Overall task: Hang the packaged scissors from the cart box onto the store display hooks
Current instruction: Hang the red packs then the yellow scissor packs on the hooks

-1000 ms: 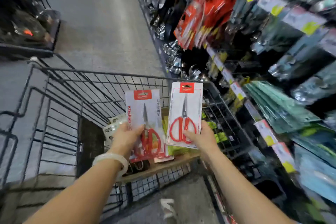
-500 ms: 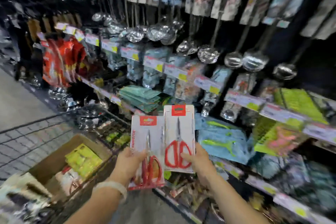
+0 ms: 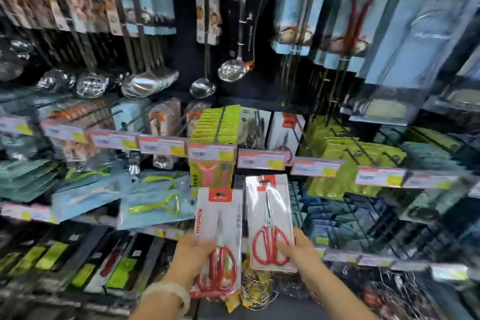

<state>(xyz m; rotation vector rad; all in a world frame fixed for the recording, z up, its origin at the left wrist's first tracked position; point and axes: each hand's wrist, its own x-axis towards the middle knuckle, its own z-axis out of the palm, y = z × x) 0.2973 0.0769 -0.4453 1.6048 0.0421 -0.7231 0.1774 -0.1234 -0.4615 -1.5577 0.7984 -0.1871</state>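
Observation:
My left hand [image 3: 191,257] grips a stack of packaged red-handled kitchen scissors [image 3: 219,236] by the lower left edge. A single scissors pack [image 3: 270,221] on a white card stands upright in my right hand [image 3: 298,252], my thumb on the handles. Both packs are raised in front of the store display, just below the row of price tags [image 3: 262,160]. Above those tags a matching red scissors pack [image 3: 285,132] hangs on the display. The cart and its box are out of view.
The wall display is crowded: ladles and skimmers [image 3: 231,70] hang at the top, green peeler packs [image 3: 217,127] left of the hanging scissors, more green packs [image 3: 345,153] to the right, blue peeler packs [image 3: 155,202] at lower left. Wire items [image 3: 257,291] lie below my hands.
The view swung from the cart and aisle round to face the display straight on. Both hands kept their packs and carried them up toward the price-tag rail.

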